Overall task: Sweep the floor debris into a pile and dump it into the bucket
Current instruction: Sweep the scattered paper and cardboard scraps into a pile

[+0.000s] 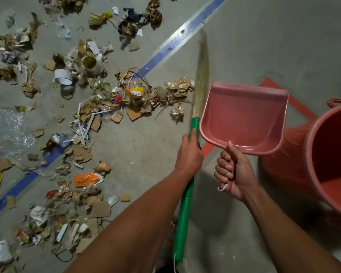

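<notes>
My left hand grips the green handle of a broom; its straw bristles point away toward the debris. My right hand grips the handle of a pink dustpan, held above the floor with nothing in it. An orange-red bucket stands at the right, just beyond the dustpan. Debris of torn cardboard, paper, plastic and wrappers lies scattered over the left half of the grey floor.
A blue tape line runs diagonally across the floor through the litter. An orange tape mark lies behind the dustpan. A tape roll and an orange plastic piece lie among the debris. My foot shows near the bottom centre.
</notes>
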A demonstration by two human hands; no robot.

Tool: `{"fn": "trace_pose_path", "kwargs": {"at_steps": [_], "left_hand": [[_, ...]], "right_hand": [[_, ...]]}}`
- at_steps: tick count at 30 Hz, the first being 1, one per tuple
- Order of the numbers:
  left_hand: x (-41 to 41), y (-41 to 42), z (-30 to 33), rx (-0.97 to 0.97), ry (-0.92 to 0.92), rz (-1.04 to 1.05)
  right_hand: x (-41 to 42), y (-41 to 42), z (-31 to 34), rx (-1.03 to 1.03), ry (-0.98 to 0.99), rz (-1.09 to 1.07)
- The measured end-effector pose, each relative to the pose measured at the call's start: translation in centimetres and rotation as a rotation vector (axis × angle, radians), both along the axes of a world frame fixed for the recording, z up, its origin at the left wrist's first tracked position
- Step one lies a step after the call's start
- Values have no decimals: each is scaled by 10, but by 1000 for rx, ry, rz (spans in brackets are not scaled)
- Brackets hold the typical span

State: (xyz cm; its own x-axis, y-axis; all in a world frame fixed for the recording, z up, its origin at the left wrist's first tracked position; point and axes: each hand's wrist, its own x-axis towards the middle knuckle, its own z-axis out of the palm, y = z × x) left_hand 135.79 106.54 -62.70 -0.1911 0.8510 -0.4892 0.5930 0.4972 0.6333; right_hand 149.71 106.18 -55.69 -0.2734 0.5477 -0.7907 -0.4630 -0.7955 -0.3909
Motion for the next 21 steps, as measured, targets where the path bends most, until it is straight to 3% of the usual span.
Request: {"fn": "trace_pose_path", "kwargs": {"at_steps": [4, 14, 21], "left_hand": [[-7, -6, -16, -127, 59, -79], [-96, -26, -9, -179, 234, 483], [-72, -54, 27, -44, 166, 394]], "right_hand": [[3, -8, -11, -8, -5, 25], [-23, -31, -8, -57, 57, 87], [-34, -23, 12, -25, 64, 93]]}}
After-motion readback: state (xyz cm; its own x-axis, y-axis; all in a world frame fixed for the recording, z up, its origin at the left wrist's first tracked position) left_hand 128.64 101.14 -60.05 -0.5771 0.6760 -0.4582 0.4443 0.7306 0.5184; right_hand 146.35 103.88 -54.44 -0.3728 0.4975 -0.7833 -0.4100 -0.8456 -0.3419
